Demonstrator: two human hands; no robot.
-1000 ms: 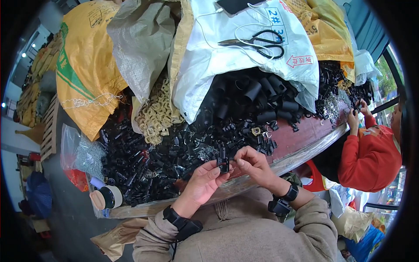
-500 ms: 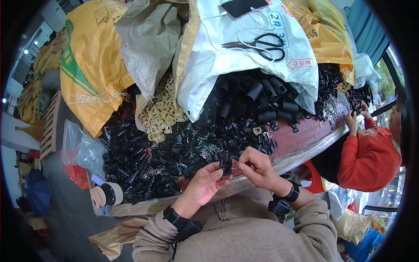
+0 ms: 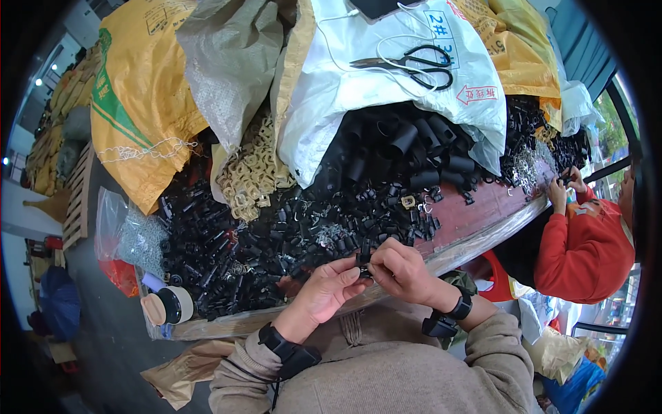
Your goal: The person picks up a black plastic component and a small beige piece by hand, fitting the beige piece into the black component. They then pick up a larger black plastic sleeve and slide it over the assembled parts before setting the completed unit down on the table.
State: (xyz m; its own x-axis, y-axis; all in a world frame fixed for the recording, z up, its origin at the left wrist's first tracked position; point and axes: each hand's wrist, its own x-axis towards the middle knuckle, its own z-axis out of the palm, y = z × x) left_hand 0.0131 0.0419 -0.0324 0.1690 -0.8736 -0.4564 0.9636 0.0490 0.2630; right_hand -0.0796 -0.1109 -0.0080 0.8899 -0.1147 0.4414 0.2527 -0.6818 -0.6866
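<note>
My left hand (image 3: 327,288) is closed on a small black plastic part (image 3: 363,257), gripped between thumb and fingers above the table's front edge. Against the part's right side sits my right hand (image 3: 405,274), its thumb and fingers pinched together; whatever lies between those fingertips is hidden or too small to name. Just beyond both hands spreads a heap of small black plastic parts (image 3: 276,238). Small silvery metal pieces (image 3: 331,236) lie among them. Black tubes (image 3: 402,140) spill from a white sack (image 3: 393,83) farther back.
Cream-coloured parts (image 3: 252,176) pour from another sack. Scissors (image 3: 414,65) and a white cable lie on the white sack. A lidded jar (image 3: 169,306) stands at the table's left corner, near a plastic bag (image 3: 141,241). At right, a co-worker in a red top (image 3: 586,248) handles parts.
My right hand has come left and met the black part in my left hand. Previously there was a small gap between them. The view has shifted slightly.
</note>
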